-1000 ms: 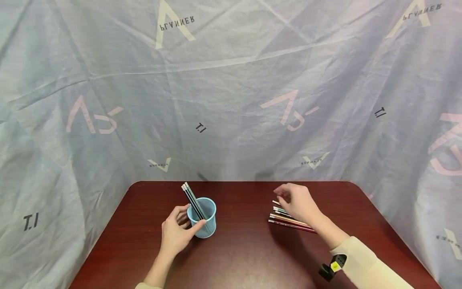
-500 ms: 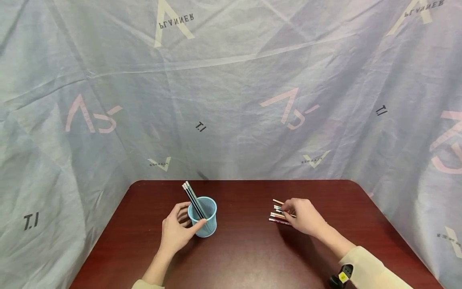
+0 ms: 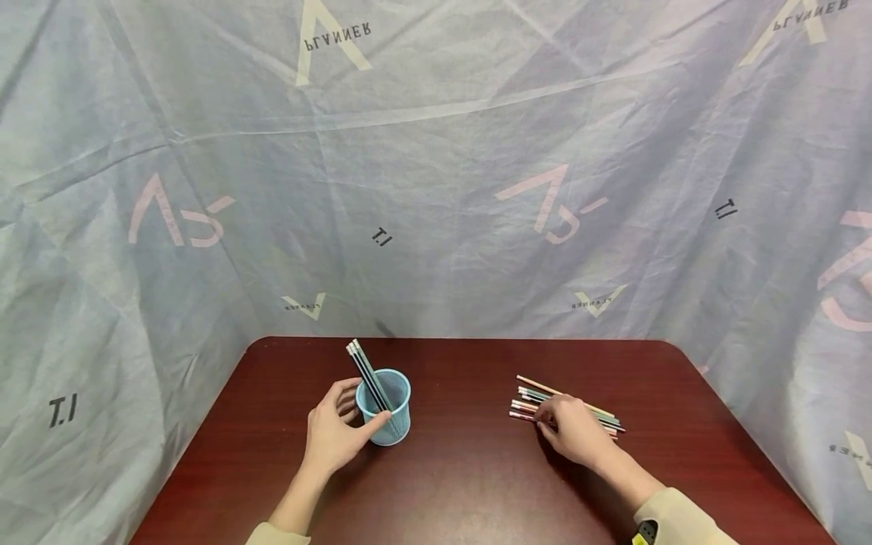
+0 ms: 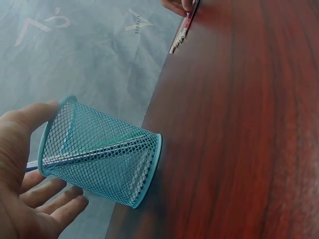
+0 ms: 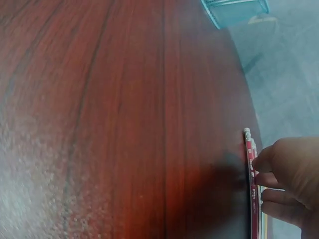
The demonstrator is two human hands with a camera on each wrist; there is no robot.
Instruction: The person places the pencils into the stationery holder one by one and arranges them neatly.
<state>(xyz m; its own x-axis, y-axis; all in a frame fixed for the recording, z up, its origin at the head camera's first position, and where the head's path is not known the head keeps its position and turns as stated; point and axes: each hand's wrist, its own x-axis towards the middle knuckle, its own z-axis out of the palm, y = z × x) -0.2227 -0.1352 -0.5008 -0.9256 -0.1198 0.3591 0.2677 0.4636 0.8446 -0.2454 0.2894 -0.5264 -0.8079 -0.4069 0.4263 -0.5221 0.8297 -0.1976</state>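
Note:
A light blue mesh cup (image 3: 386,409) stands left of centre on the dark red table (image 3: 463,473), with a few dark pencils (image 3: 363,369) leaning out of it to the left. My left hand (image 3: 331,435) holds the cup, thumb on one side and fingers on the other, as the left wrist view shows around the cup (image 4: 102,154). To the right lies a pile of pencils (image 3: 586,407). My right hand (image 3: 575,435) rests at the pile's near edge. Its curled fingertips pinch the nearest red pencil (image 5: 250,169).
A grey-blue printed cloth (image 3: 436,189) hangs round the back and both sides of the table. The table's rounded far edge (image 3: 450,341) meets it. Bare wood (image 3: 463,424) lies between the cup and the pencil pile.
My right hand has come down from above the pile and drawn back to its near edge, uncovering the far pencils and closing on the nearest one. The left hand and cup stayed put.

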